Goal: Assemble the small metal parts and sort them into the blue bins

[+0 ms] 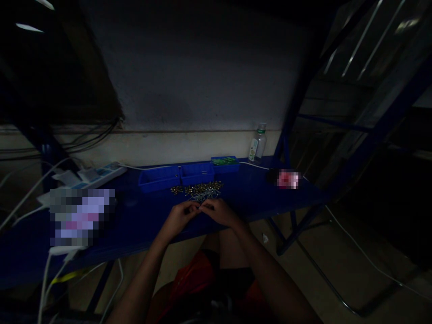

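You have a dark blue table (251, 198), blue bins (158, 181), green pieces (224, 160), brassy fittings (207, 186) and silvery pins (206, 194). Your shorts (192, 273) show orange-red. The wall (202, 67) is grey above, cream below; the label (253, 149) is white and green.

The person's bare left forearm (143, 272) and right forearm (266, 270) reach forward and slant inward from below. The left hand (178, 217) and right hand (220, 212) meet in front of the body, fingers (191, 205) curled, fingertips (201, 208) close together. Shadow hides whether they pinch anything. The right wrist (237, 224) bends slightly inward.
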The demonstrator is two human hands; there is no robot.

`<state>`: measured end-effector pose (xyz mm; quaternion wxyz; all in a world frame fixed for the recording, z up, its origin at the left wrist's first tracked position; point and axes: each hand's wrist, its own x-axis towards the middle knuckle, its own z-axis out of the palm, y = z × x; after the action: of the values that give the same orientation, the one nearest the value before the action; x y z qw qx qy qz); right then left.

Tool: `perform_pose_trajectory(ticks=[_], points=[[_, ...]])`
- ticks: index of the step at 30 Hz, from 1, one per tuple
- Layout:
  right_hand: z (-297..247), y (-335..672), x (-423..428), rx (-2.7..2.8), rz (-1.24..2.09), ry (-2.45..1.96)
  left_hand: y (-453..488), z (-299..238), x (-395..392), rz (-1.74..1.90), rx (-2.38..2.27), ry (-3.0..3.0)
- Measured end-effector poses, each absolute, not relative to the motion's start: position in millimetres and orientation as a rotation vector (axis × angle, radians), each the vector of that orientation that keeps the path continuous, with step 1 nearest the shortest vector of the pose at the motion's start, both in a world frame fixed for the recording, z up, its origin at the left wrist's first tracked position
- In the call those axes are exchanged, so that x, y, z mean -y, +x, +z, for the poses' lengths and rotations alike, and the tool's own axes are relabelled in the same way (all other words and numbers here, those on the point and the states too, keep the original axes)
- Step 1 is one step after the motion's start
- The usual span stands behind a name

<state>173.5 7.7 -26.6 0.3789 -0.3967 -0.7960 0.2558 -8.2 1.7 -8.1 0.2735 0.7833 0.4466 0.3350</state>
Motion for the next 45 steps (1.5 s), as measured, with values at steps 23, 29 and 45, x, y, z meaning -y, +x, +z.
perform_pose_trajectory(ticks=[23, 29, 45], points=[[-25.9, 176.1, -9.9, 1.825, 0.751, -1.047, -7.1, -4.4, 0.8, 0.889, -1.245, 2.13], [-29.0, 175.5, -12.0, 1.854, 0.738, -1.018, -8.9, -4.2, 0.9, 0.921, -1.242, 2.114], [-30.4, 173.4, -11.0, 2.08, 0.584, -1.025, -8.4, -6.1, -0.1, 0.945, -1.183, 2.161]])
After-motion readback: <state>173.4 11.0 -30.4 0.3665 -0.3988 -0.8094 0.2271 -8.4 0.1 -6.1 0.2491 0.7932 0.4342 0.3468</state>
